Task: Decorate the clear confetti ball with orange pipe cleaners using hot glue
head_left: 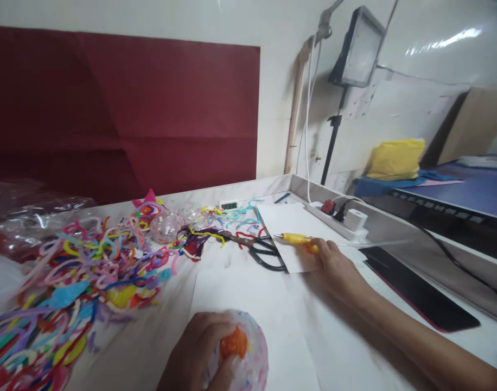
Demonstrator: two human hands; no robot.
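My left hand (pixel 199 347) is closed around a round, whitish ball (pixel 254 353) with pink and blue specks, low in the view. Its fingers surround an orange lump (pixel 234 343) on the ball. Farther off to the right, the fingers of my right hand (pixel 333 266) are closed on the rear end of a yellow pen-like tool (pixel 295 239) with a thin metal tip pointing left. Beneath the tool lies a sheet of white paper (pixel 276 217). Black-handled scissors (pixel 267 252) rest beside it, partly against the paper's edge.
Tangled colourful clay-like strips (pixel 110 255) cover the left of the table, near clear plastic wrapping (pixel 37 212). A small digital display (pixel 229 205) stands at the back. On the right are a power strip (pixel 356 233) with a white plug, and a black phone-like slab (pixel 419 288).
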